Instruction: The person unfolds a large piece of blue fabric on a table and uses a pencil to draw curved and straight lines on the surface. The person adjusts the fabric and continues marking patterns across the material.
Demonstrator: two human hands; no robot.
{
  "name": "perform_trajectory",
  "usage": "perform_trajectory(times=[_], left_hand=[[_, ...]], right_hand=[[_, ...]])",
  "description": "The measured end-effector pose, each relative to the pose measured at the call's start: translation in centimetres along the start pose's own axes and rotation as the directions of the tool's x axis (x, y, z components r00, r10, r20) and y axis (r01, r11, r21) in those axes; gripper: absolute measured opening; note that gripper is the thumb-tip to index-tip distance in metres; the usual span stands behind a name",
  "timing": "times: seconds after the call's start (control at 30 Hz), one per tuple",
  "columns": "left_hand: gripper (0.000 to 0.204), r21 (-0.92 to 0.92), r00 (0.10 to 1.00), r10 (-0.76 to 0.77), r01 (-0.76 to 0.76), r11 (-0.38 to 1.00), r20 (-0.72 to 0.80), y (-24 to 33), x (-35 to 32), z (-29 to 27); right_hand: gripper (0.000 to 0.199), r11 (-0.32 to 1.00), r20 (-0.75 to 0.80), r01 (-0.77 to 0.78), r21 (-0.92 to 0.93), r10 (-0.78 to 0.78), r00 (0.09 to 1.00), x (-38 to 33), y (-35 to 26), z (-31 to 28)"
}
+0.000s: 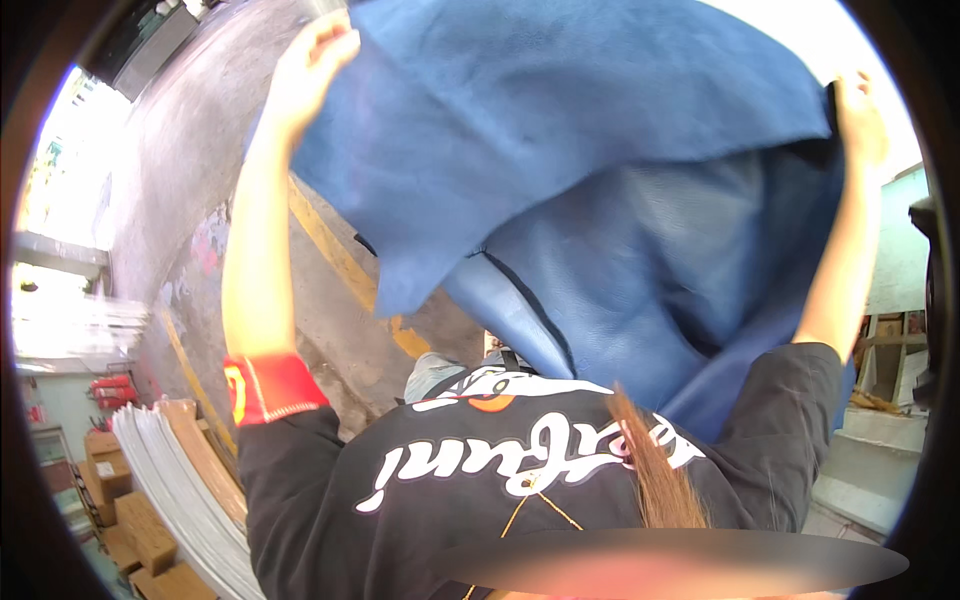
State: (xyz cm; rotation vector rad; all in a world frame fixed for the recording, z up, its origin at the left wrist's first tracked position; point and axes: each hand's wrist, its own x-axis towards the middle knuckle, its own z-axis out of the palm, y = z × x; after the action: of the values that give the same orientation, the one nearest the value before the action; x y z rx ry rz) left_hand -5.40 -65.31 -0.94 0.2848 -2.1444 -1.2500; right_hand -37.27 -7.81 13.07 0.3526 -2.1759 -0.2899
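Note:
A large blue leather hide (590,100) is spread out in front of me, raised between both arms. Its upper part folds over, matte side showing, while a smoother, shinier side (640,240) hangs beneath in loose folds close to my body. At the hide's upper left edge, my left hand (325,48) is closed with its fingers pinched on the leather. Far to the right, my right hand (862,115) grips the dark-edged corner, fingers curled. The hide's top runs out of view.
The grey concrete floor (190,130) carries a worn yellow line (335,255). Cardboard boxes (145,530) and a stack of long pale sheets (190,490) stand at lower left, with red objects (115,388) behind. At the right are shelves (890,345) and pale steps or ledges (870,460).

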Motion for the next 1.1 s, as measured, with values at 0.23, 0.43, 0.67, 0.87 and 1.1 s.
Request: perform_trajectory(times=[0.23,0.43,0.67,0.87,1.1], left_hand=[[0.054,0.148,0.594,-0.795,0.781,0.606,0.122,-5.7,-9.2,3.5],[0.081,-0.324,0.544,-0.628,0.838,0.439,0.557,-13.1,-5.9,6.8],[0.082,-0.229,0.382,-0.45,0.905,0.358,0.807,-18.0,1.3,12.1],[0.049,0.173,0.438,-0.473,0.568,0.805,0.765,-12.3,5.6,16.4],[0.081,-0.059,0.209,0.056,0.007,0.998,0.976,-0.4,18.5,17.6]], right_hand=[[0.028,0.664,0.505,-0.407,0.627,0.051,0.862,-22.4,-10.4,2.7],[0.024,0.557,0.605,-0.735,0.386,0.449,0.658,-31.0,-11.5,-5.1],[0.024,0.443,0.448,-0.888,0.124,0.773,0.449,-42.3,-14.5,-18.4],[0.021,0.286,0.421,-0.958,0.022,0.867,0.268,-45.9,-22.1,-22.5],[0.018,0.185,0.359,-0.977,0.109,0.909,0.212,-44.6,-24.2,-22.4]])
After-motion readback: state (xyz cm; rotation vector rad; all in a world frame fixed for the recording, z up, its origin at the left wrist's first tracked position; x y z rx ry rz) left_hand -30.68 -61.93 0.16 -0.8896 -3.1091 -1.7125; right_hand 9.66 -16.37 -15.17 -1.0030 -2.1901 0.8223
